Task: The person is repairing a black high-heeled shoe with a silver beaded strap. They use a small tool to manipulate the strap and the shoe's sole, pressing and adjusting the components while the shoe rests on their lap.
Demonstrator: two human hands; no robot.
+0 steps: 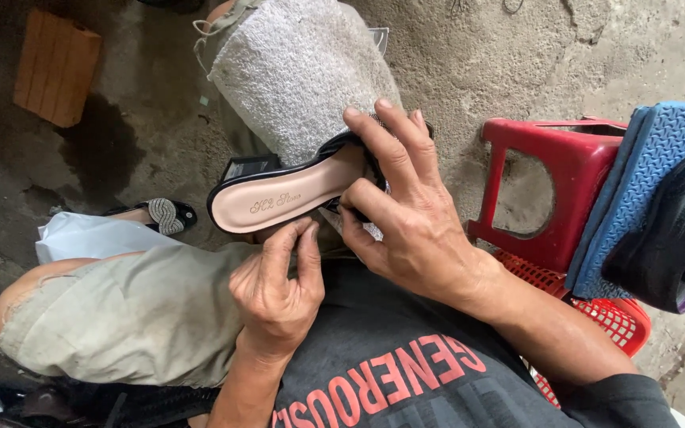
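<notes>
- Black slip-on sandal (279,198) with a pale pink insole, lying sole-down across the lap on a grey towel (299,75) draped over one knee; heel end pointing away from the red stool (552,190), toe end under the right hand.
- Right hand (410,214) spread palm-down over the sandal's toe strap, wrist bent, forearm running back toward the body past the stool side; index and middle fingers stretched long over the strap, thumb tucked against the insole edge. Grip pressed on the sandal, holding it against the towel.
- Left hand (279,281) just below the sandal's near edge, knuckles up, forearm rising from the lap; thumb and index finger pinched together at the rim of the sole. Grip clenched in a fine pinch; whether on the sandal's edge or on something small, cannot tell.
- Grey-green shorts (136,313) with a frayed hem on the far side of the sandal from the stool, bare knee showing past the hem.
- Second sandal (160,214), black with a patterned toe, on the concrete floor (477,71) beyond the shorts, well apart from the stool, beside a white plastic bag (89,238).
- Orange brick (55,67) on the floor, farthest from the stool, near a dark wet patch.
- Blue rubber sheet (636,190) leaning on the stool's outer side, black leather shoe (679,238) resting against it.
- Red plastic basket (608,313) just beneath the stool and the shoe.
</notes>
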